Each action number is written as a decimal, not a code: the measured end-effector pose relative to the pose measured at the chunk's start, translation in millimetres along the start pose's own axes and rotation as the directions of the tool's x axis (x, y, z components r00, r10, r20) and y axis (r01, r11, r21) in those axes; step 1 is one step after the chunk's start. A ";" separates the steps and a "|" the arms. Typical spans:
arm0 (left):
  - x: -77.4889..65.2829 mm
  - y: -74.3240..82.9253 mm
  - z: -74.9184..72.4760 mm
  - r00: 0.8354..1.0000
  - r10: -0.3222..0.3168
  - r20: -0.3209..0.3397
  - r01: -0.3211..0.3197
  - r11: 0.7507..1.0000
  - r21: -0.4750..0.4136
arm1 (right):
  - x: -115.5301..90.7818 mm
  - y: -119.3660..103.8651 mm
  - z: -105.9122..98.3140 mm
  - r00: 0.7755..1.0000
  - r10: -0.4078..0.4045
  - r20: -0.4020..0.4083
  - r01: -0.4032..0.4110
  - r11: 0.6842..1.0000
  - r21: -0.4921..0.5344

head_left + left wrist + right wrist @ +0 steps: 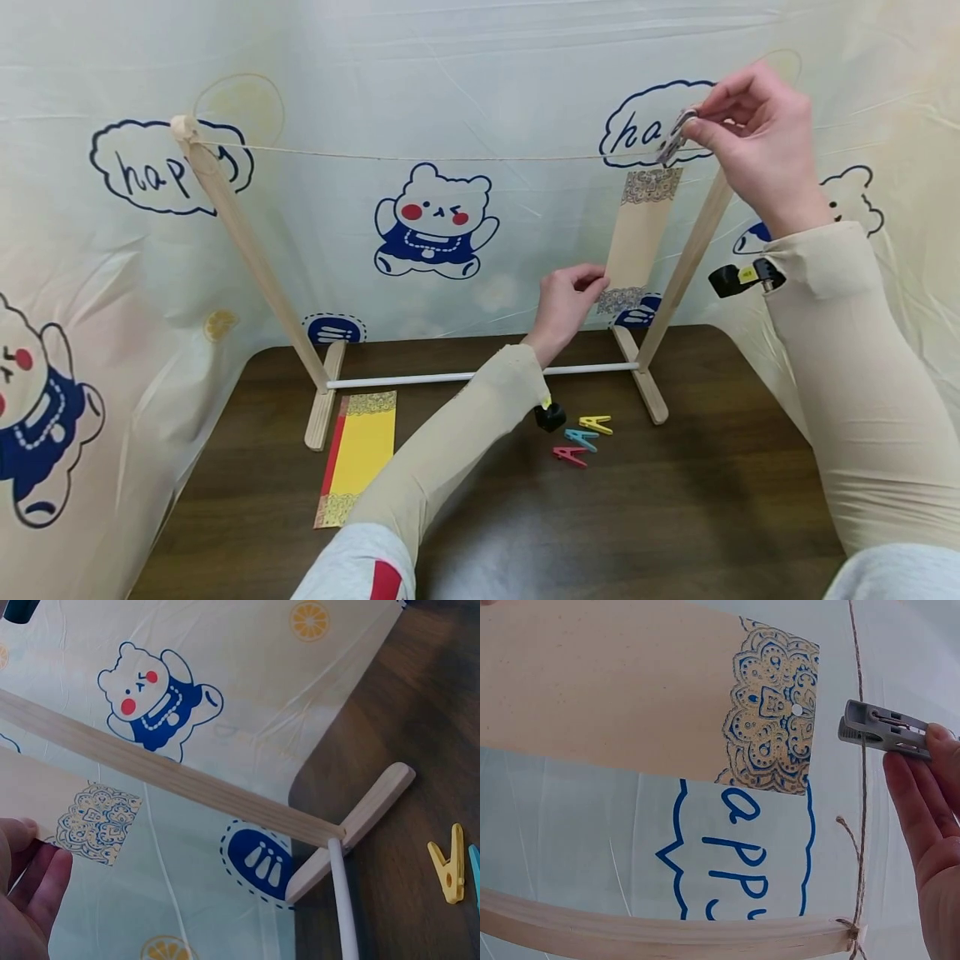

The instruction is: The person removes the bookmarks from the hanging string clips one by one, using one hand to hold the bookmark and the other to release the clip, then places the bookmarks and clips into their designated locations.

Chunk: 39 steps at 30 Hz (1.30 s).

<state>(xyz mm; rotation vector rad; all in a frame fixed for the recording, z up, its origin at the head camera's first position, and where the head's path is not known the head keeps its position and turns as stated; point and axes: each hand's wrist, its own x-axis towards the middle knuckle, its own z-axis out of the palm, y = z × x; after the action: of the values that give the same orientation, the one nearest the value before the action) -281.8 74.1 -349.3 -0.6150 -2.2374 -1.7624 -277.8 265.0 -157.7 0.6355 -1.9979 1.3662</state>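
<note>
My left hand (564, 304) pinches the lower left edge of a beige paper strip (637, 237) with lace-patterned ends, which hangs tilted just below a string (420, 158). In the right wrist view a small hole shows in the strip's upper patterned end. My right hand (772, 142) pinches a grey clothespin (889, 729) by its handle end, at the string. The string crosses the clothespin's jaws, and a gap separates the clothespin from the strip's top edge. The strip's lower patterned end (97, 823) shows in the left wrist view.
Wooden posts (251, 258) on feet hold up the string, with a white rod (405, 380) between them low down. On the brown table (675, 508) lie a yellow strip (363, 454) and yellow (596, 424), blue (581, 438) and red (572, 455) clothespins. A printed cloth (525, 75) hangs behind.
</note>
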 end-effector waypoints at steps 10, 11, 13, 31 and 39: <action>-6.2 -4.0 -5.2 1.000 -0.012 0.017 0.012 1.000 0.010 | -5.6 -6.3 -2.1 1.000 0.010 -0.029 -0.009 0.999 0.038; -6.8 -4.8 -5.6 1.000 -0.013 0.018 0.013 1.000 0.014 | -6.6 -7.5 -2.3 0.999 0.008 -0.036 -0.008 1.000 0.001; -7.9 -6.4 -6.7 1.000 -0.016 0.018 0.015 1.000 0.024 | -8.5 -9.6 -2.3 0.999 0.001 -0.048 -0.005 0.997 -0.083; -19.0 -7.9 -24.0 1.000 0.010 0.022 -0.010 1.000 -0.019 | -32.1 -15.5 -14.3 0.995 0.027 -0.092 -0.026 1.000 0.017; -25.8 -9.5 -26.9 1.000 0.005 0.021 -0.005 1.000 -0.006 | -41.5 -12.3 -16.3 0.996 0.002 -0.091 0.003 0.998 0.057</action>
<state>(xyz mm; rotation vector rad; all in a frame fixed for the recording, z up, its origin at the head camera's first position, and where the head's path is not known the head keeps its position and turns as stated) -265.3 41.6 -361.7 -0.6429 -2.2431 -1.7687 -237.1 277.7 -175.7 0.5886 -1.8926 1.4309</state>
